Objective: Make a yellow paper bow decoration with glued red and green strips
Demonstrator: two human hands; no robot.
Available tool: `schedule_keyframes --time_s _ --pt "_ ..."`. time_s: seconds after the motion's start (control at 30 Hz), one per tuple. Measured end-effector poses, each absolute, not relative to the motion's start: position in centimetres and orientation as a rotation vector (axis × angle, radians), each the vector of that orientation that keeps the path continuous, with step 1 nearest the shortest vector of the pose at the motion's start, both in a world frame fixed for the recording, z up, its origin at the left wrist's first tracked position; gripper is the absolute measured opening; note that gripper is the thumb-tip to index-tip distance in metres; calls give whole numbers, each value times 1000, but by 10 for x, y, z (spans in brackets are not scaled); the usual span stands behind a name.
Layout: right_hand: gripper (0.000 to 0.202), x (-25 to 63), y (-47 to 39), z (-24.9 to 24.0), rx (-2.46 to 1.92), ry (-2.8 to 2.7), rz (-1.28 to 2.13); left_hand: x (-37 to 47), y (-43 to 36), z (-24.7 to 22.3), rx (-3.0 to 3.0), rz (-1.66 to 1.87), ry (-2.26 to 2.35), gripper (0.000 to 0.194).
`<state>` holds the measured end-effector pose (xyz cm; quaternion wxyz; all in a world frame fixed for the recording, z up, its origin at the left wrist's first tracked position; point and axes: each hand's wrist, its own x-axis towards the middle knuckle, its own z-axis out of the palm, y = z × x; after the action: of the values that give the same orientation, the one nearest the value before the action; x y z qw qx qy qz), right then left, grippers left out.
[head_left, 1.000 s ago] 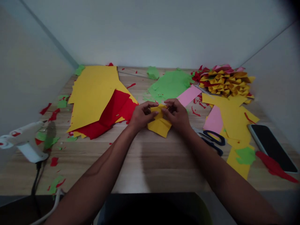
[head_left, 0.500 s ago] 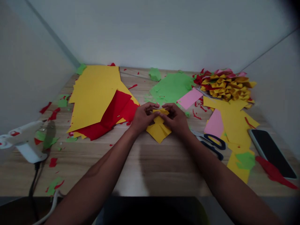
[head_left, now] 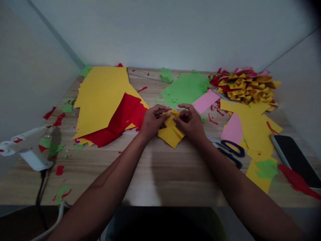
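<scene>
Between my hands, over the middle of the wooden table (head_left: 140,187), is a folded piece of yellow paper (head_left: 171,137) with creases and a pointed lower corner. My left hand (head_left: 153,123) pinches its upper left side between thumb and fingers. On the upper right side, my right hand (head_left: 190,124) has its thumb against the paper, the index finger raised and the other fingers curled behind. Part of the paper's back is hidden by the fingers. Dark-handled scissors (head_left: 232,149) lie just right of my right forearm.
Yellow sheets (head_left: 100,97) and red paper (head_left: 117,124) lie left; green paper (head_left: 187,88) is behind my hands. A heap of folded paper pieces (head_left: 250,87) stands back right. A phone (head_left: 296,159) lies at right, a white glue gun (head_left: 32,147) at left. Scraps are scattered around.
My right index finger has lifted away from the paper's top edge, and the upper fold looks more spread. The whole view has shifted slightly; the other things stay in place.
</scene>
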<state>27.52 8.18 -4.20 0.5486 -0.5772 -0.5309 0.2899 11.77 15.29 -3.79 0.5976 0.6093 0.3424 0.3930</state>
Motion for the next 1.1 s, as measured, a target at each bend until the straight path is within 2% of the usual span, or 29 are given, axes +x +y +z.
schedule_keyframes --time_s 0.07,0.23,0.57,0.8,1.1 --pt "46 275 84 -44 -1352 -1198 692 116 153 -38 1410 900 747 26" --pt "42 280 85 -47 -1360 -1082 687 113 155 -41 1471 874 696 45" --pt "42 272 81 -50 -1370 -1323 715 115 158 -49 1548 957 796 43" --pt "37 272 74 -38 -1417 -1456 320 112 153 -47 1913 942 896 27" --pt "28 271 77 -40 -1461 -1492 182 106 147 -39 2306 887 859 26"
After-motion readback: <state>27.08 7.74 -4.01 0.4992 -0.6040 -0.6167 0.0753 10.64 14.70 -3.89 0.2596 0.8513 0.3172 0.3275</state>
